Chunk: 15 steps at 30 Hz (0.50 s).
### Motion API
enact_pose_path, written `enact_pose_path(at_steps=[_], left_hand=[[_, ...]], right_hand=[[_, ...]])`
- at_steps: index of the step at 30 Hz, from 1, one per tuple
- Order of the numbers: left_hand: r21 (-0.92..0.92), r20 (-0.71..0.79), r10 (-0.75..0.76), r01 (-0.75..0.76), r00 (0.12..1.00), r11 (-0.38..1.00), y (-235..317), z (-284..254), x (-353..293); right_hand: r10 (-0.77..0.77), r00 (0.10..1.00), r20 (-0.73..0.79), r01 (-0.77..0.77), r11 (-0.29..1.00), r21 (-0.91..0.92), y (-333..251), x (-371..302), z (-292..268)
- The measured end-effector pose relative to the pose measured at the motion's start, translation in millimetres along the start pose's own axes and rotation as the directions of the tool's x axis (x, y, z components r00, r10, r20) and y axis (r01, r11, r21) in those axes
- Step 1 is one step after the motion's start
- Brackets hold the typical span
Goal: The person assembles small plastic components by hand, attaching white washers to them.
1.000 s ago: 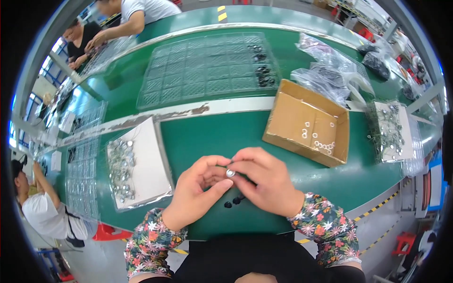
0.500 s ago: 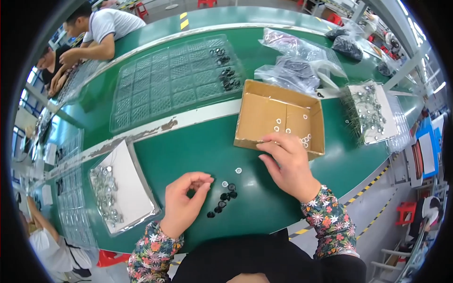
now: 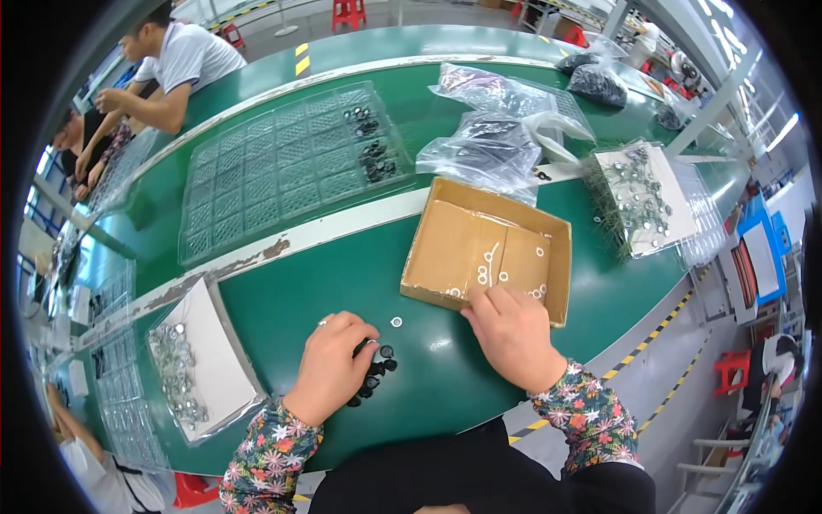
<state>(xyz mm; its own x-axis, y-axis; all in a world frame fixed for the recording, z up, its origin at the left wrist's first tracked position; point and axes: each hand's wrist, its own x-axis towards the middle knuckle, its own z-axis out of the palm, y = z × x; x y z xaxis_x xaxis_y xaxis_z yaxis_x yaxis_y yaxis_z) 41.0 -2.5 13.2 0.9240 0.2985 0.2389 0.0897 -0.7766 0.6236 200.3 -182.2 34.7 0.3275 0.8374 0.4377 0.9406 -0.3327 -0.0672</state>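
Note:
My left hand (image 3: 330, 364) has its thumb and fingertips closed on a small white ring (image 3: 374, 342), which is mostly covered. Black round parts (image 3: 370, 382) lie in a short row beside that hand, partly behind the fingers. Another white ring (image 3: 396, 322) rests alone on the green table. At the near wall of an open cardboard box (image 3: 414, 272), my right hand (image 3: 515, 338) is closed, its fingertips over the rim; what it holds, if anything, is hidden. Several white rings (image 3: 503, 277) lie inside the box, with thin white streaks among them.
A large clear compartment tray (image 3: 274, 163) with black parts stands across the white strip. Plastic bags (image 3: 488, 146) lie behind the box. White boards with small metal parts stand at left (image 3: 214, 351) and right (image 3: 676, 193). A co-worker (image 3: 193, 64) sits at far left.
My left hand has reached the nearer white ring and closed on it. The fingers of my right hand, apart earlier, have come together at the box's near wall. The whole view has shifted slightly.

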Motion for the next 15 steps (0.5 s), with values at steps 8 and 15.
enact_pose_path(at_steps=[8, 15], left_hand=[[0.041, -0.013, 0.023, -0.022, 1.000, 0.999, 2, 1, 5], [-0.012, -0.040, -0.013, 0.012, 0.999, 1.000, 9, -11, -2]], right_hand=[[0.118, 0.991, -0.057, -0.121, 0.992, -0.045, 23, 0, 4], [0.109, 0.992, -0.055, -0.110, 0.994, -0.014, 34, 6, 3]])
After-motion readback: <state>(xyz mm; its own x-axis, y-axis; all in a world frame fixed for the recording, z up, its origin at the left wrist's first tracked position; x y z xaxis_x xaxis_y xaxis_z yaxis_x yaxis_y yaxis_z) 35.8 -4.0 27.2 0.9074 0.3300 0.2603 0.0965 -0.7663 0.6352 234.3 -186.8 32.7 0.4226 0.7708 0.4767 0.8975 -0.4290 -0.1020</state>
